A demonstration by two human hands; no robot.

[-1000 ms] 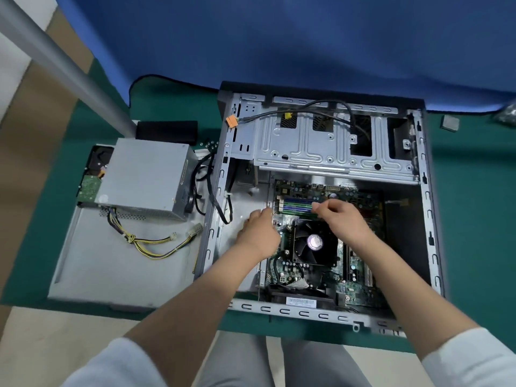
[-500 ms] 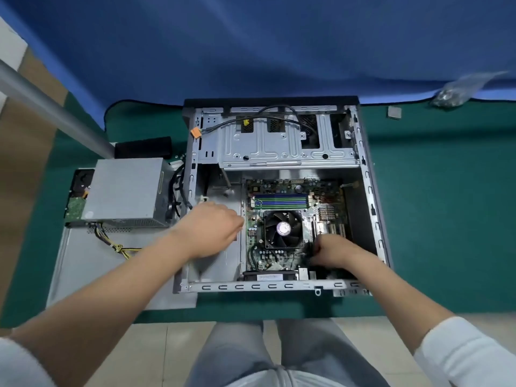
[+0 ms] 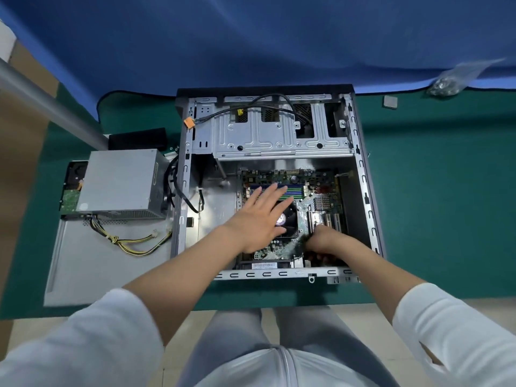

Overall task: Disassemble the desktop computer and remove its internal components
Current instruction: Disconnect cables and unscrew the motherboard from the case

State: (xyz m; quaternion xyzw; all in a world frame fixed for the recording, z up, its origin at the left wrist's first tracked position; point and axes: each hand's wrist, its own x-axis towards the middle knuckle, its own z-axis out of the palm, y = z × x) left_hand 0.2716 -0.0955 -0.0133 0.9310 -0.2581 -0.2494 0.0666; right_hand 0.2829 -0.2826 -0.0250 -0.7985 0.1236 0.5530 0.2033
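The open desktop case (image 3: 363, 174) lies on its side on the green mat. Its green motherboard (image 3: 321, 191) is still inside, with the black CPU fan (image 3: 291, 219) and the memory sticks (image 3: 294, 190). My left hand (image 3: 259, 216) is spread flat above the fan, fingertips reaching the memory sticks. My right hand (image 3: 324, 241) is curled down at the board's near right edge beside the expansion slots, gripping there; its fingertips are hidden.
The removed power supply (image 3: 120, 182) with yellow-black cables sits on the grey side panel (image 3: 92, 269) left of the case, over a hard drive (image 3: 71, 191). The metal drive cage (image 3: 268, 135) fills the case's far part. A screw bag (image 3: 446, 82) lies far right.
My left hand moved from the case floor to over the fan and opened flat. My right hand left the memory sticks and settled at the board's near right edge.
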